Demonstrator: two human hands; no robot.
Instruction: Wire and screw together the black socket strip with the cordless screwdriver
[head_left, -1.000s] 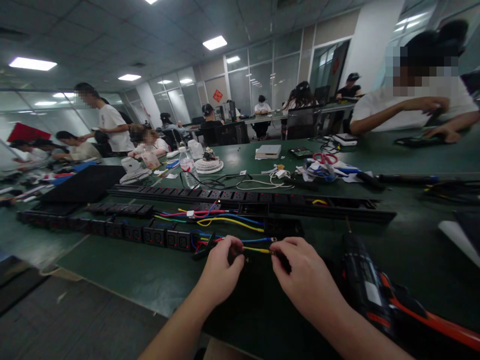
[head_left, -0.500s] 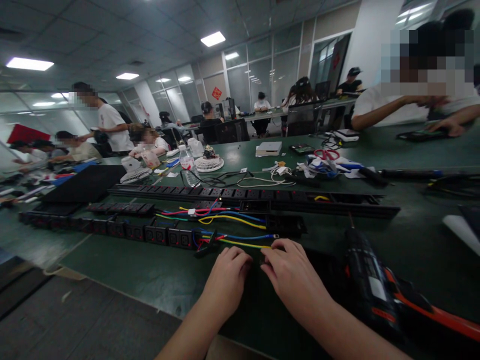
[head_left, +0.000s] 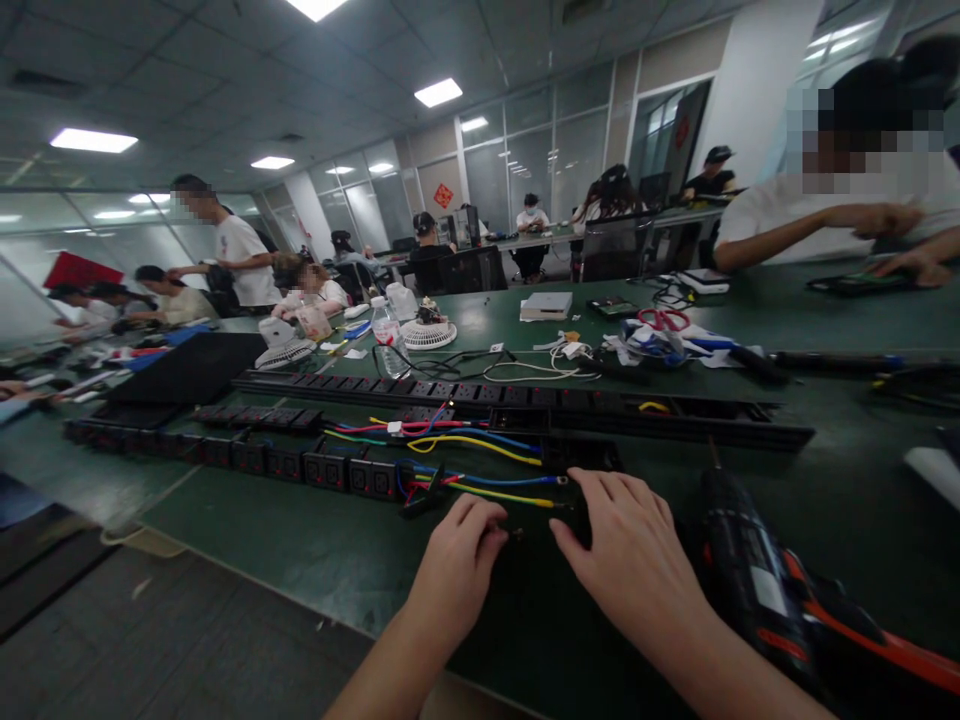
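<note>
My left hand [head_left: 461,550] is closed in a pinch just over the green table. A small dark piece with a metallic glint [head_left: 516,535] pokes out from its fingertips, too small to name. To its right, my right hand [head_left: 626,540] has thumb and fingers apart, with nothing visible between them. By its fingertips end a blue wire [head_left: 517,481] with a ring terminal and a yellow-green wire [head_left: 510,496]. Both wires come out of the nearest black socket strip [head_left: 326,470]. Behind it lie more sockets [head_left: 274,418] with coloured wires, and a long black power strip [head_left: 517,397].
A black and orange power drill [head_left: 757,575] lies right of my right hand. Farther back are red-handled scissors [head_left: 664,319], a plastic bottle [head_left: 388,335], white fan parts [head_left: 429,334] and loose cables. A co-worker [head_left: 780,225] sits across the table [head_left: 300,545].
My right hand has opened and moved right, away from the left. The left hand stays pinched, and the small piece at its fingertips now shows. The view has shifted slightly.
</note>
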